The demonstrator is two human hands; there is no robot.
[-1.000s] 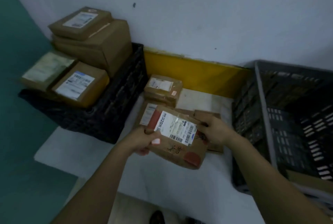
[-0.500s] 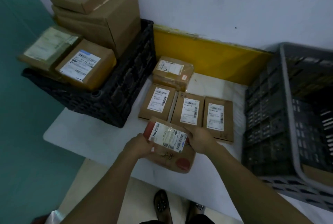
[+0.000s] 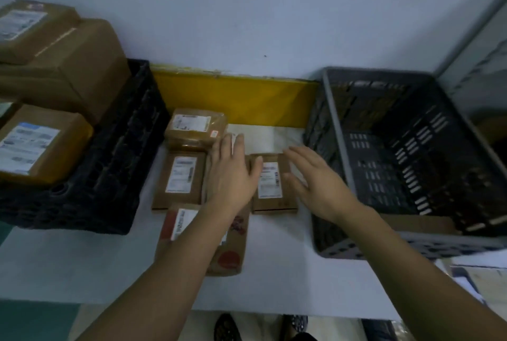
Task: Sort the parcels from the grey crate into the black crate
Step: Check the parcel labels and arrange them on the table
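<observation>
Left hand (image 3: 233,173) lying flat, fingers straight, covering the middle parcel; right hand (image 3: 315,176) hovering spread beside a labelled parcel (image 3: 271,184); bare table strip (image 3: 274,135) lying between black crate (image 3: 129,154) and grey crate (image 3: 337,135).

A dim white wall (image 3: 247,11) with yellow strip (image 3: 233,96) backs a white table (image 3: 68,266).

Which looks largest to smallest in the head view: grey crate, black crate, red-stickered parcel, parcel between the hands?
1. Grey crate
2. Black crate, partly cut off, so its rank against grey is unsure
3. Red-stickered parcel
4. Parcel between the hands
</observation>
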